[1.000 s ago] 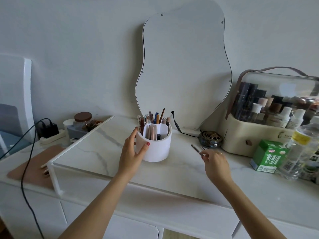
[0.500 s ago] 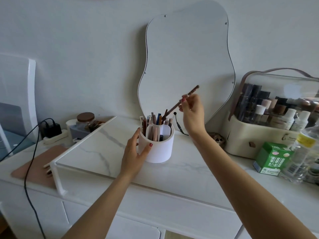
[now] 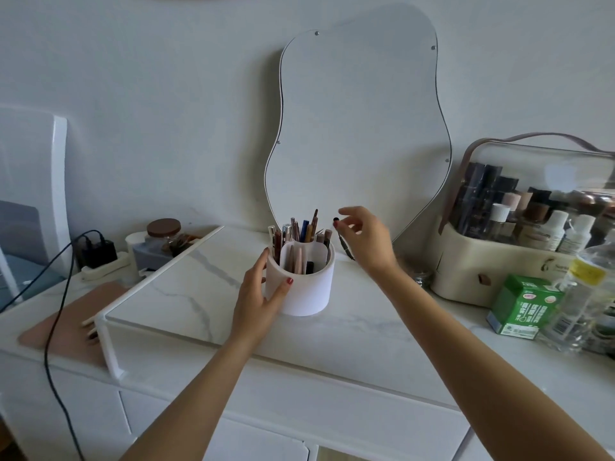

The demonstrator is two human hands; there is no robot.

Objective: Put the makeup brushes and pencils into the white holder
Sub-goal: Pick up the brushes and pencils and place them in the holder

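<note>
The pencil held half a second ago now stands in the holder [image 3: 301, 287]; the right hand [image 3: 364, 239] hovers beside it, grip spread and empty. Left hand [image 3: 258, 302] grip clasps the holder's side.

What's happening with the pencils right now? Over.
Left hand gripping white holder. Right hand open, empty, beside it. Pencils standing inside. Nothing blocking.

No legible text; print on green carton [image 3: 524, 304] too blurred
</note>
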